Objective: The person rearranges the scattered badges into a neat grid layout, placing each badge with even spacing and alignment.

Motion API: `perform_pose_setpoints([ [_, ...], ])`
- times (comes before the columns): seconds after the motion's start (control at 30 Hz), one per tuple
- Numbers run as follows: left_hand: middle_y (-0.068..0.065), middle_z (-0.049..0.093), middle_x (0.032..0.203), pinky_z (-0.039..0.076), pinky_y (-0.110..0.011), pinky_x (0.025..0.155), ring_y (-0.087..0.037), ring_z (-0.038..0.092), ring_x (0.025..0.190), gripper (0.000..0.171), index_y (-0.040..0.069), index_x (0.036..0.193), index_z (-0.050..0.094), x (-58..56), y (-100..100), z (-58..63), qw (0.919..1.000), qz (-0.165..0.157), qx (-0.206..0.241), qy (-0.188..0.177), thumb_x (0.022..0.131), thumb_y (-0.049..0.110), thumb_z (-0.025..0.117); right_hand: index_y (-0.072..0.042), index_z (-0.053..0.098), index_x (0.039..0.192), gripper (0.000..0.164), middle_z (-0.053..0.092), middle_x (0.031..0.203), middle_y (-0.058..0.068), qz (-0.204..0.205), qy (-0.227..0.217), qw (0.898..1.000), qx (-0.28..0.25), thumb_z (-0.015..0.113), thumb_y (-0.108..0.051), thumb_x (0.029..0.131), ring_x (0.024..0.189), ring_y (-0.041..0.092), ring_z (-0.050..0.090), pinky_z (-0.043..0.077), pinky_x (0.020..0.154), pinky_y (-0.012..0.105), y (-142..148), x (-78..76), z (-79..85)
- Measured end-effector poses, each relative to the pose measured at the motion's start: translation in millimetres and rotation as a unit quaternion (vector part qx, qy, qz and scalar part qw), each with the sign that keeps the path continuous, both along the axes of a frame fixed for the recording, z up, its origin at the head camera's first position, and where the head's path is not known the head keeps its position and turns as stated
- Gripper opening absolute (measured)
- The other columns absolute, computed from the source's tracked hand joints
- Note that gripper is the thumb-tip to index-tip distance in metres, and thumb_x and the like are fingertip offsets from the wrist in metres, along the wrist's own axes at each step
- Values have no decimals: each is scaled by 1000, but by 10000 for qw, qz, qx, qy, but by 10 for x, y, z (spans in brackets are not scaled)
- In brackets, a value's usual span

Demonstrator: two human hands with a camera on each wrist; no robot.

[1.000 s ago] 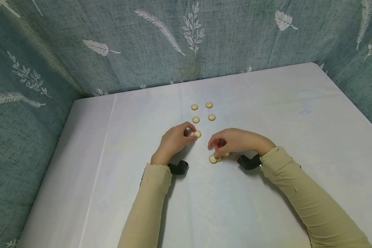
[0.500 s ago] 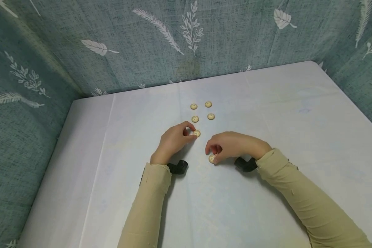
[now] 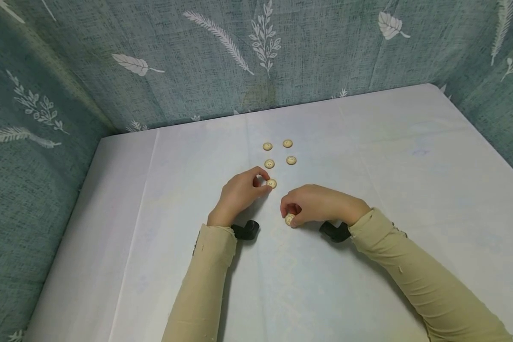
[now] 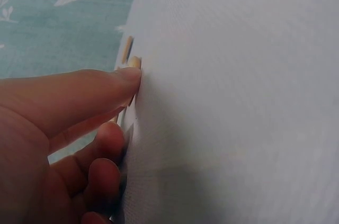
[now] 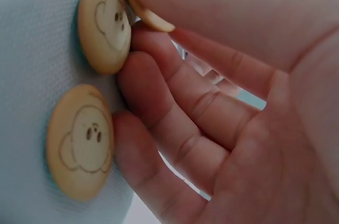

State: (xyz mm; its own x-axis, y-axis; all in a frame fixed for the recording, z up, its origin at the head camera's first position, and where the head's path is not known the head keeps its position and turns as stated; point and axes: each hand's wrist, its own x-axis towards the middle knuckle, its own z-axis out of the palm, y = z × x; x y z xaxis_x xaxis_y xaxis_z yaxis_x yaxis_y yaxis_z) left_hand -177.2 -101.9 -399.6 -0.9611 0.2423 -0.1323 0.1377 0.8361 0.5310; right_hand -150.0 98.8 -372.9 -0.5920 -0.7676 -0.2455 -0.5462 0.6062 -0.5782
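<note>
Near the middle of the table, my left hand (image 3: 242, 194) pinches the edge of a round wooden button (image 3: 271, 184) between thumb and forefinger. The left wrist view shows that button (image 4: 135, 63) edge-on at the thumb tip. To its right and nearer me, my right hand (image 3: 320, 204) holds another wooden button (image 3: 289, 219) by its edge. In the right wrist view the pinched button (image 5: 153, 20) is tilted and mostly behind the thumb. Two more buttons with drawn animal faces, an upper one (image 5: 105, 25) and a lower one (image 5: 80, 142), lie against the curled fingers; the right hand hides them in the head view.
Beyond the hands lie more buttons in two columns: left ones (image 3: 267, 146) (image 3: 269, 164) and right ones (image 3: 288, 143) (image 3: 291, 160). A white cloth covers the table (image 3: 188, 156). Green leaf-patterned curtains (image 3: 196, 61) border its back and sides.
My right hand has slid left and slightly toward me, taking hold of a button and shifting it left. It now covers the other buttons beside it. The left hand stays put.
</note>
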Motion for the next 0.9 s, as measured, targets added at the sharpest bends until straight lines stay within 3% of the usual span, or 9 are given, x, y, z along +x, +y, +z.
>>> perform_pose_setpoints([
  [0.43, 2, 51, 75, 35, -30, 58, -15, 47, 65, 20, 27, 98, 57, 3, 17, -1, 10000, -42, -25, -23, 80, 34, 64, -20, 62, 82, 6, 59, 64, -8, -395, -542, 9977, -36, 62, -14, 81, 61, 6, 53, 42, 64, 28, 5, 13, -20],
  [0.9, 1, 51, 76, 35, -31, 58, -16, 46, 65, 22, 27, 99, 57, 5, 2, 16, 10000, -28, -54, -47, 81, 36, 64, -21, 66, 85, 4, 61, 76, -12, -137, -452, 9987, -194, 64, -20, 82, 71, 5, 54, 43, 69, 27, 42, -49, 14],
])
